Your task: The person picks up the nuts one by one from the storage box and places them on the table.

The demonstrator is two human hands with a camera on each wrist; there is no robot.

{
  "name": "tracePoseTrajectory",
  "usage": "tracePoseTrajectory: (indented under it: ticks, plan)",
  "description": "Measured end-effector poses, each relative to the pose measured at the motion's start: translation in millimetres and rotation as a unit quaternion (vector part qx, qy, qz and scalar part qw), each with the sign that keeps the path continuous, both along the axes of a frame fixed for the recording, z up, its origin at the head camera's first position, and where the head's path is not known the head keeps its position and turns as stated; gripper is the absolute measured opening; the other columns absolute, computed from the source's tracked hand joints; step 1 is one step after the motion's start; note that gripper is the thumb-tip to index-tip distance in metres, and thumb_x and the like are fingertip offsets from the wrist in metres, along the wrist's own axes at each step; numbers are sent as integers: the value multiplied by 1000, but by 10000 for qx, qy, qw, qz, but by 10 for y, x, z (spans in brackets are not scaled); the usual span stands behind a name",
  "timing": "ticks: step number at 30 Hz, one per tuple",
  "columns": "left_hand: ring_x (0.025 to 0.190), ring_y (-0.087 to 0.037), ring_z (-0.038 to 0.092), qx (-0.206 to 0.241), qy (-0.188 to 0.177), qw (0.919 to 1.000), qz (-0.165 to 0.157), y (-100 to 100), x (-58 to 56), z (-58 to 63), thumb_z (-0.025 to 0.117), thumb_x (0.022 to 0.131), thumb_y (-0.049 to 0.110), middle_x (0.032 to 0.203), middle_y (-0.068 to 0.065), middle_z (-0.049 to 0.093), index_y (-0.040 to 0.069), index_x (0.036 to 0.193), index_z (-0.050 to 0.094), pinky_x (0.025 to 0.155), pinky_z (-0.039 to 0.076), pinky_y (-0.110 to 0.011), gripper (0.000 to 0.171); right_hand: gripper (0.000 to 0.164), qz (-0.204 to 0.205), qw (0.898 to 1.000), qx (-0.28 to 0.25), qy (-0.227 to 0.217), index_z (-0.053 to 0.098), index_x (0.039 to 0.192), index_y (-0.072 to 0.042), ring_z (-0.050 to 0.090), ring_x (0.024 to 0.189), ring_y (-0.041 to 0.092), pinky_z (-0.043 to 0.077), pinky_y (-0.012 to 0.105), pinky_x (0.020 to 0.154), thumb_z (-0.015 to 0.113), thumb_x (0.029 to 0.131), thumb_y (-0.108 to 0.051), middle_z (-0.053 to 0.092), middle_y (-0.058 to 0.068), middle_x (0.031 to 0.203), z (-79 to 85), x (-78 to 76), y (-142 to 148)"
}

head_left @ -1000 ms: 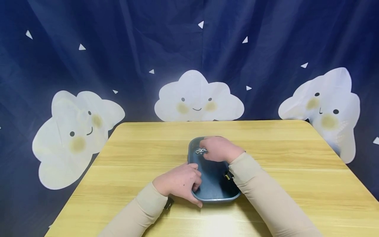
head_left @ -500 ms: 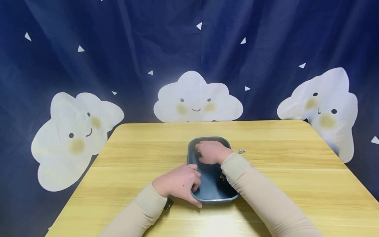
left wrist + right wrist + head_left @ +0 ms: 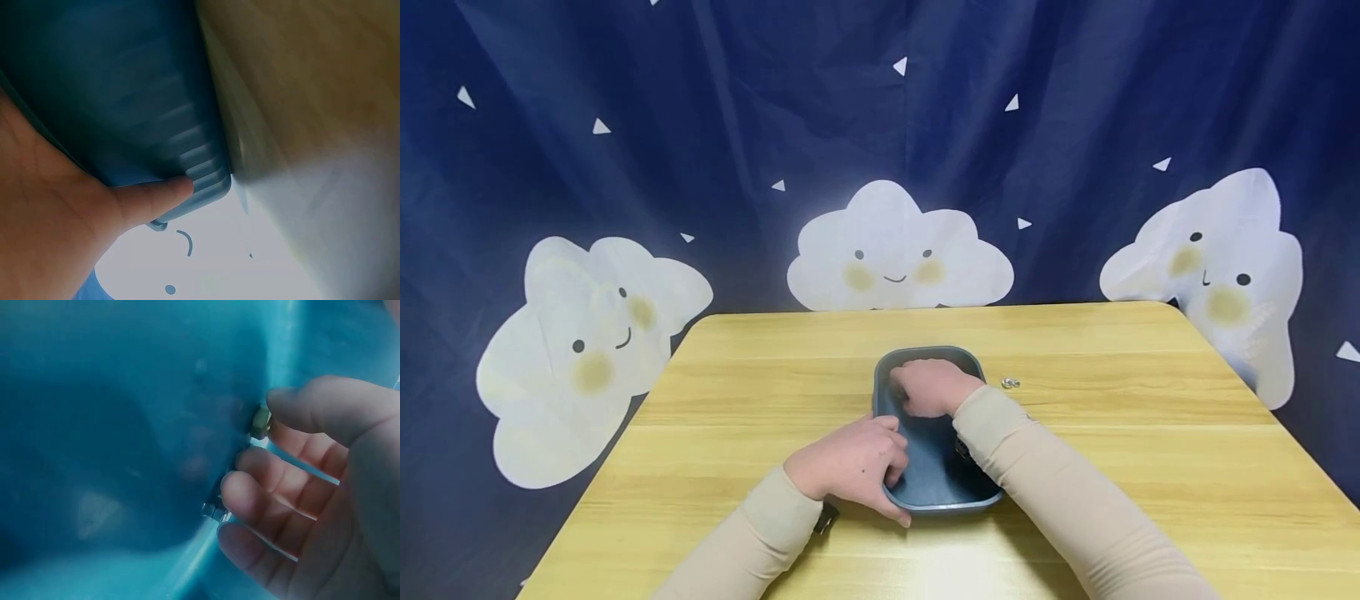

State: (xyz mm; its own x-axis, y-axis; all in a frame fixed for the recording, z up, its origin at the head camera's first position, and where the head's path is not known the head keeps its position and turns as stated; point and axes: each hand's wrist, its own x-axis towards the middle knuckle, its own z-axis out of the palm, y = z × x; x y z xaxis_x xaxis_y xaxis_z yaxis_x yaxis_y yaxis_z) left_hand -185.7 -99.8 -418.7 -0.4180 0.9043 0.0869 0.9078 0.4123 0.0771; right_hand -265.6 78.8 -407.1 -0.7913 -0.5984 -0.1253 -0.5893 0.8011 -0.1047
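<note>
A dark blue bin (image 3: 936, 467) with rounded corners stands on the table. My left hand (image 3: 853, 462) grips its near left side, fingers curled over the rim into the bin and thumb (image 3: 153, 200) along the ribbed outer wall. Inside, at the far left, my right hand (image 3: 934, 388) reaches down to the corner where wall meets floor. In the right wrist view its thumb and forefinger pinch a brass-coloured hex nut (image 3: 261, 422). Another, silvery nut (image 3: 214, 511) lies by the other fingertips. From the head view, the right hand hides these nuts.
Small metal nuts (image 3: 1011, 383) lie on the wooden table (image 3: 760, 375), just right of the bin. Behind the table's far edge hangs a dark blue curtain (image 3: 820, 92) printed with white clouds.
My right hand has moved left and lower in the bin, covering the cluster of nuts seen there earlier. Its shift uncovered the nuts on the table. The left hand keeps its hold.
</note>
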Motion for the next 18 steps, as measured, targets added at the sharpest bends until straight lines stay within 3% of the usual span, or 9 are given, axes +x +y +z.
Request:
tracePoseTrajectory:
  ticks: [11,18]
  plan:
    - [74,-6,34,-19,62,10000,-11,3,-4,3,80,66,73,66,21,38,29,56,48,66,30,-22,55,7,20,9999,74,-70,66,92,-22,53,63,15,45,30,59,70,88,-18,56,-6,69,-33,5,-4]
    - [74,-6,35,-49,32,10000,16,2,1,7,80,66,73,66,22,38,29,56,47,66,31,-22,55,8,-32,9994,-14,-343,66,84,-21,50,56,16,41,30,55,70,87,-15,53,-4,62,-24,30,-6]
